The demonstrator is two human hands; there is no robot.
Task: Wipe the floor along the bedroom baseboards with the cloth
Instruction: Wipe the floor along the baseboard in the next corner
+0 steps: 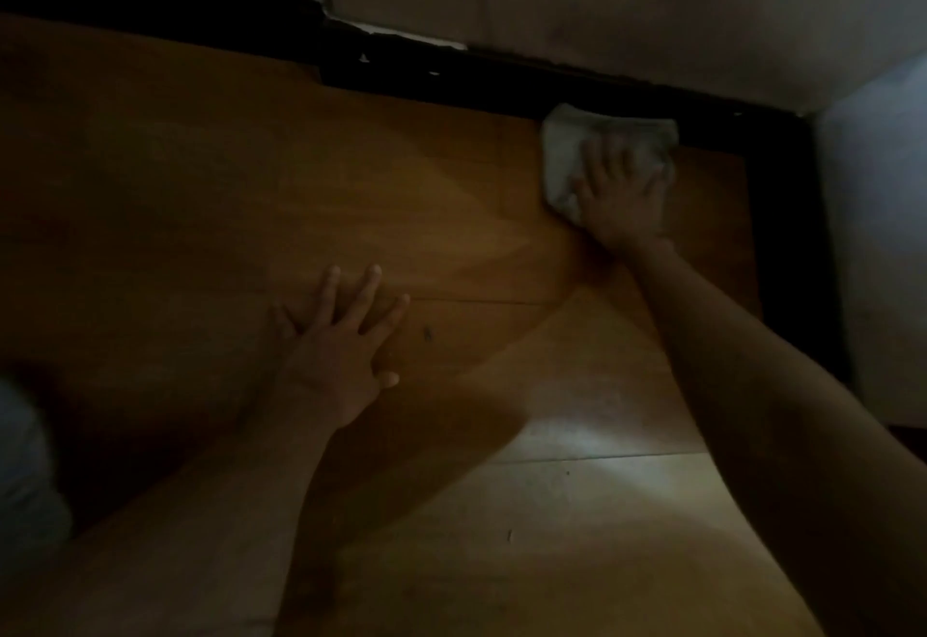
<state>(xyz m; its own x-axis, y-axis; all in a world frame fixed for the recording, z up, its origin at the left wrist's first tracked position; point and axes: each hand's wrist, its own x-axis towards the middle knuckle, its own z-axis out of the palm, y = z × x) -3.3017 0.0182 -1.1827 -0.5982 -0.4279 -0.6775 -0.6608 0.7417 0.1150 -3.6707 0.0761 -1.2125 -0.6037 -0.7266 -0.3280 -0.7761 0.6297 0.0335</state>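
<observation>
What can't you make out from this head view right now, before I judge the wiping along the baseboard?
- Floor under the cloth: covered by it and the right hand.
- Dust or dirt on the floor at left: too dark.
- Baseboard surface: nearly black, no detail.
- Pale shape at the left edge: cut off, unidentifiable.
- Floor under the left hand: hidden by the palm.

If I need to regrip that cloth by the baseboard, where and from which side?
Take the cloth at its bunched left part, which shows beyond the right hand. Come from the open floor side: its far edge lies against the dark baseboard, probably leaving fingers no room there.
</observation>
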